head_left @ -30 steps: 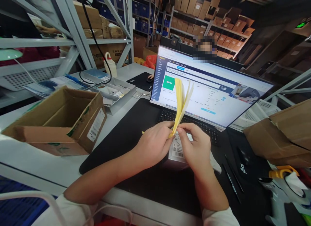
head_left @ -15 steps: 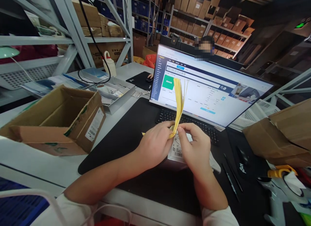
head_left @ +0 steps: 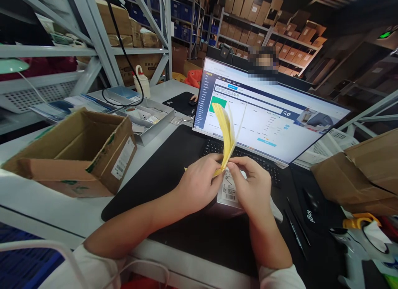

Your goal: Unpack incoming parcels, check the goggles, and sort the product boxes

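Observation:
A thin stack of yellow slips (head_left: 225, 129) stands upright between my hands, fanned at its top, with one narrow slip apart on the right. My left hand (head_left: 199, 183) is closed around the lower part of the stack. With thumb and forefinger, my right hand (head_left: 253, 185) pinches at the stack's right edge near the bottom. Below and between both hands sits a small box (head_left: 229, 191) bearing a white printed label, partly covered by the fingers. What the right fingertips grip exactly is hard to see, but it is at the yellow slips.
Behind my hands are a keyboard (head_left: 214, 148) and a monitor (head_left: 248, 115). An open cardboard box (head_left: 71, 152) stands left, with a grey tray (head_left: 155, 127) behind it. To the right lie pens (head_left: 295, 229), a mouse (head_left: 310, 199), a tape dispenser (head_left: 354, 247) and another carton (head_left: 354, 177).
The top of the yellow stack has bent leftward and fanned wider, and a narrow slip has separated to the right. Both hands stay in nearly the same place.

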`<state>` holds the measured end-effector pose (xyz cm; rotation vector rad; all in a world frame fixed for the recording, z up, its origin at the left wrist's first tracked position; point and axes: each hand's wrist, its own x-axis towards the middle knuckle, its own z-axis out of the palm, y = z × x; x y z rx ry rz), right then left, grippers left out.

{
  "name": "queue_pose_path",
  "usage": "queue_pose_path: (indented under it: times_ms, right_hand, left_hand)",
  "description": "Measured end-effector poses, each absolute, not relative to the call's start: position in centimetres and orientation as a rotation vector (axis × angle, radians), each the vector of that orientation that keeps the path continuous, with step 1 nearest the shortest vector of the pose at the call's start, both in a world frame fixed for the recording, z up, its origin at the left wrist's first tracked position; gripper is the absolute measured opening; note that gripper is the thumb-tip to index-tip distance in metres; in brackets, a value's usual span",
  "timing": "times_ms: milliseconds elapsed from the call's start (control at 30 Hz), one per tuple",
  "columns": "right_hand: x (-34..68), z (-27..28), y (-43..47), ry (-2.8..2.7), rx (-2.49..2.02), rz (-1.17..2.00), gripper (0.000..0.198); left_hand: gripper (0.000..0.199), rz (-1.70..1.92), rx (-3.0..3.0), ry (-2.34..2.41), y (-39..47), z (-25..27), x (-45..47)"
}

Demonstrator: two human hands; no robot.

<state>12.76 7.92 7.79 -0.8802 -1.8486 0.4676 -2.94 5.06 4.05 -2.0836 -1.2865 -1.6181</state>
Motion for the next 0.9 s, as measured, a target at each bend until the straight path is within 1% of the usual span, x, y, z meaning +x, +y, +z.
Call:
queue_pose_path:
  times_ms: [167,567,900]
  right_hand:
    - [12.93,7.94,7.83,-1.857,-0.91,0.459,0.009]
    - [12.82,7.45,7.78,-1.862,-0.937,0.417,0.011]
    - [12.5,7.54,7.73,-1.822,-0.941,0.424,0.008]
  left_hand:
    - [0.008,-1.558,-2.108,-1.227,4.98,3.9,-2.84]
    - [0.005,-1.485,-2.046,-1.202,5.02,3.98,-2.47]
    - [0.01,-1.555,-2.104,-1.237,5.01,4.29,-2.68]
